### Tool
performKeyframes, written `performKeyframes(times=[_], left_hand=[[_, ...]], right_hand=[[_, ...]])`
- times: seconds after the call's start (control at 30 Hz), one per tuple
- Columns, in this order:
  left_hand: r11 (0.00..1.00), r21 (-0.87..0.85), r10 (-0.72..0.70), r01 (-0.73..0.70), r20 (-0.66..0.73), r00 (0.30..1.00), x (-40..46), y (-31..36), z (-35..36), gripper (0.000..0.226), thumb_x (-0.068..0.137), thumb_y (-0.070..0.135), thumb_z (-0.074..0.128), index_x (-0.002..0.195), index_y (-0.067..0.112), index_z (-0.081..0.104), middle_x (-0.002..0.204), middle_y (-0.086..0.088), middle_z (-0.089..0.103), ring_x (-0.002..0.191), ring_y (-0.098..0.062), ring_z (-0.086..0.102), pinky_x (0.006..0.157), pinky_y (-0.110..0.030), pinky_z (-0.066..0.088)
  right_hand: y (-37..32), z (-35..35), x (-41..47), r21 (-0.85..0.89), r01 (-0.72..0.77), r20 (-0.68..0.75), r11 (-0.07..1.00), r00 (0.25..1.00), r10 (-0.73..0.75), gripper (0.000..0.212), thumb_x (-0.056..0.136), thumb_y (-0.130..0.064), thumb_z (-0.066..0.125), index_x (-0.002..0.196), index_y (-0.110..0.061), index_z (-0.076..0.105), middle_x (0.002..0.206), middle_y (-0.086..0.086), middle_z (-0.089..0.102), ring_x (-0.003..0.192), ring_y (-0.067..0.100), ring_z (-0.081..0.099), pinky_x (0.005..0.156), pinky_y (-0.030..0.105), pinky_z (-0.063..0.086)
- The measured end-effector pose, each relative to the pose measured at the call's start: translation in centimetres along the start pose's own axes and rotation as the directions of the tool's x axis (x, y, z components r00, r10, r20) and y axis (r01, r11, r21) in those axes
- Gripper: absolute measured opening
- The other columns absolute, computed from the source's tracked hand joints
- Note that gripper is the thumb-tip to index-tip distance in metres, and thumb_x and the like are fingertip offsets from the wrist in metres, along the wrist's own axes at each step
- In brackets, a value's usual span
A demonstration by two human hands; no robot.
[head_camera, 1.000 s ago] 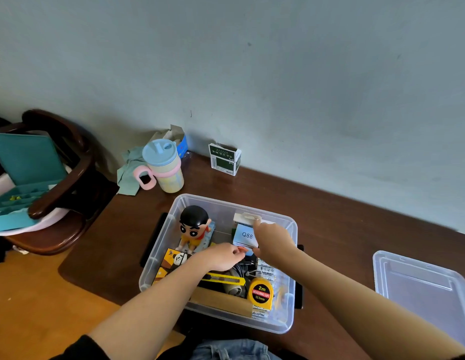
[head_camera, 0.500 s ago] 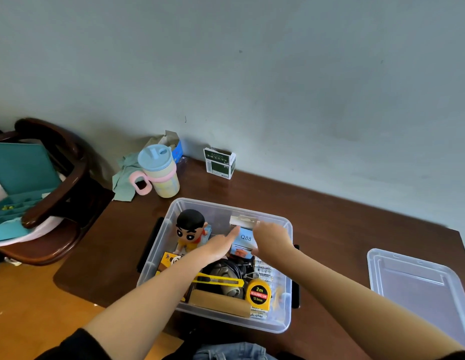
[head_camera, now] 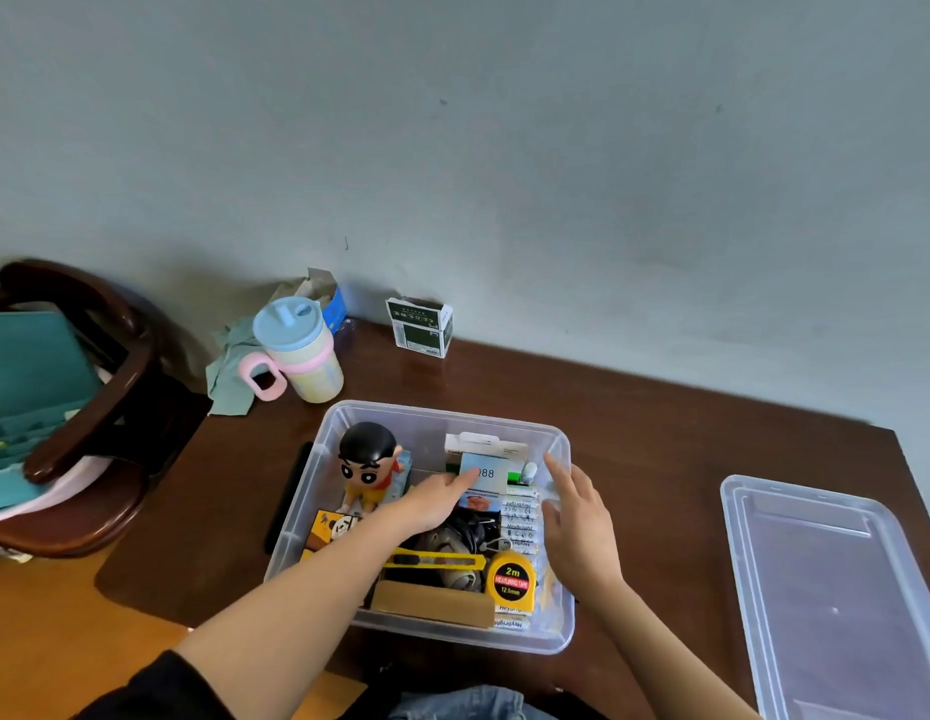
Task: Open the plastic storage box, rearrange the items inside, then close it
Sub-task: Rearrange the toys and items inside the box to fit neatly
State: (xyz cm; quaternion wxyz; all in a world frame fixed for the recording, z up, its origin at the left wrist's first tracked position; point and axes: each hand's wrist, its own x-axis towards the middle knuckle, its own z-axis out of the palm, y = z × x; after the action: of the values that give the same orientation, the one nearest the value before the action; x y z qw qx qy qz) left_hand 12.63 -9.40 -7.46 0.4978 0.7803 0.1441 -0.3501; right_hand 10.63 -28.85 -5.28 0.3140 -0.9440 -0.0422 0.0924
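Note:
The clear plastic storage box [head_camera: 565, 634] stands open on the brown table, its lid [head_camera: 837, 589] lying to the right. Inside are a cartoon boy figure [head_camera: 368, 467], a light blue card box marked 88 [head_camera: 487, 472], a white box behind it [head_camera: 486, 444], a yellow utility knife [head_camera: 436, 560], a yellow 2m tape measure [head_camera: 510, 580], a brown cardboard piece [head_camera: 431, 605] and white labelled packs [head_camera: 520, 517]. My left hand [head_camera: 431, 504] reaches into the box, fingertips touching the blue card box. My right hand [head_camera: 577, 517] hovers open over the box's right side, holding nothing.
A pastel sippy cup [head_camera: 299, 350] with a pink handle, a green cloth [head_camera: 234, 376] and a small green-white carton [head_camera: 420, 327] stand at the table's back by the wall. A dark wooden chair [head_camera: 88, 407] with a teal case [head_camera: 26, 376] is left of the table.
My right hand has let go of the blue card box and drawn back to the right, fingers apart. My left hand has slid forward to touch that box.

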Motion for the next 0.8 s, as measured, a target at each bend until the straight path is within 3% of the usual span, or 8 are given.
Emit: performKeyframes(times=[0.17, 0.3, 0.37, 0.43, 0.5, 0.6, 0.7, 0.8], left_hand=[[0.982, 0.19, 0.011, -0.007, -0.023, 1.0, -0.4, 0.6, -0.4, 0.057, 0.1, 0.051, 0.025, 0.135, 0.013, 0.049, 0.134, -0.007, 0.055, 0.118, -0.022, 0.052, 0.097, -0.027, 0.035], [0.943, 0.332, 0.037, -0.025, -0.032, 0.999, -1.7, 0.6, -1.8, 0.051, 0.102, 0.046, 0.024, 0.135, 0.016, 0.049, 0.105, -0.005, 0.059, 0.096, -0.022, 0.056, 0.081, -0.031, 0.04], [0.919, 0.391, 0.087, -0.053, -0.07, 0.994, -2.5, 0.1, -2.9, 0.036, 0.103, 0.04, 0.029, 0.108, 0.02, 0.058, 0.084, -0.008, 0.055, 0.092, -0.03, 0.055, 0.077, -0.034, 0.042], [0.927, 0.364, 0.121, -0.087, -0.071, 0.99, -3.5, -0.5, -4.0, 0.032, 0.101, 0.034, 0.037, 0.088, 0.013, 0.056, 0.074, -0.009, 0.051, 0.082, -0.021, 0.051, 0.083, -0.038, 0.044], [0.905, 0.41, 0.117, -0.114, 0.018, 0.993, -4.4, -1.2, -5.1, 0.024, 0.099, 0.033, 0.044, 0.102, 0.016, 0.062, 0.097, -0.007, 0.062, 0.081, -0.005, 0.051, 0.088, -0.033, 0.045], [0.85, 0.51, 0.075, -0.13, 0.128, 0.989, -5.2, -2.0, -5.6, 0.046, 0.092, 0.034, 0.058, 0.135, 0.018, 0.051, 0.134, -0.002, 0.056, 0.116, -0.012, 0.054, 0.097, -0.023, 0.042], [0.795, 0.583, 0.118, -0.166, 0.12, 0.986, -5.1, -2.7, -5.0, 0.054, 0.089, 0.029, 0.061, 0.14, 0.02, 0.045, 0.14, 0.002, 0.05, 0.126, -0.014, 0.048, 0.098, -0.02, 0.038], [0.774, 0.603, 0.205, -0.196, 0.055, 0.977, -4.7, -3.0, -4.3, 0.045, 0.091, 0.031, 0.059, 0.135, 0.024, 0.05, 0.133, 0.003, 0.056, 0.117, -0.013, 0.053, 0.092, -0.022, 0.044]], right_hand=[[-0.3, 0.4, -0.2, -0.082, -0.042, -0.042, 0.996, 0.998, 0.039, 0.062, 0.09, -0.004, 0.045, 0.146, -0.026, 0.029, 0.145, -0.001, 0.039, 0.129, 0.019, 0.039, 0.103, 0.037, 0.037], [-0.4, 0.1, -0.4, -0.124, -0.055, -0.044, 0.991, 0.998, 0.05, 0.067, 0.088, -0.001, 0.045, 0.147, -0.025, 0.027, 0.145, -0.001, 0.038, 0.127, 0.019, 0.04, 0.102, 0.037, 0.036], [-0.4, 0.0, -0.5, -0.159, -0.07, -0.036, 0.985, 0.997, 0.066, 0.067, 0.088, -0.002, 0.046, 0.147, -0.025, 0.026, 0.145, -0.002, 0.038, 0.126, 0.018, 0.041, 0.102, 0.036, 0.036], [-0.7, -0.3, -0.8, -0.206, -0.087, -0.025, 0.975, 0.996, 0.083, 0.064, 0.087, -0.003, 0.046, 0.145, -0.025, 0.03, 0.148, -0.001, 0.035, 0.129, 0.02, 0.038, 0.104, 0.037, 0.034], [-1.2, -0.8, -1.4, -0.24, -0.034, -0.107, 0.97, 0.994, 0.008, 0.06, 0.081, 0.002, 0.052, 0.137, -0.019, 0.045, 0.148, 0.006, 0.035, 0.132, 0.026, 0.035, 0.106, 0.041, 0.032], [-2.1, -0.9, -2.4, -0.223, 0.247, -0.262, 0.943, 0.916, -0.302, 0.034, 0.073, 0.005, 0.066, 0.101, -0.012, 0.066, 0.118, 0.007, 0.061, 0.103, 0.026, 0.058, 0.085, 0.036, 0.048], [-3.5, -0.5, -2.8, -0.119, 0.159, 0.117, 0.98, 0.982, -0.145, 0.01, 0.09, -0.018, 0.053, 0.09, -0.019, 0.063, 0.087, -0.004, 0.068, 0.071, 0.014, 0.061, 0.06, 0.027, 0.048], [-4.0, 1.0, -1.5, -0.264, 0.025, 0.472, 0.964, 0.875, 0.107, 0.043, 0.094, -0.042, 0.046, 0.064, -0.012, 0.05, 0.062, 0.001, 0.053, 0.058, 0.019, 0.05, 0.054, 0.029, 0.04]])
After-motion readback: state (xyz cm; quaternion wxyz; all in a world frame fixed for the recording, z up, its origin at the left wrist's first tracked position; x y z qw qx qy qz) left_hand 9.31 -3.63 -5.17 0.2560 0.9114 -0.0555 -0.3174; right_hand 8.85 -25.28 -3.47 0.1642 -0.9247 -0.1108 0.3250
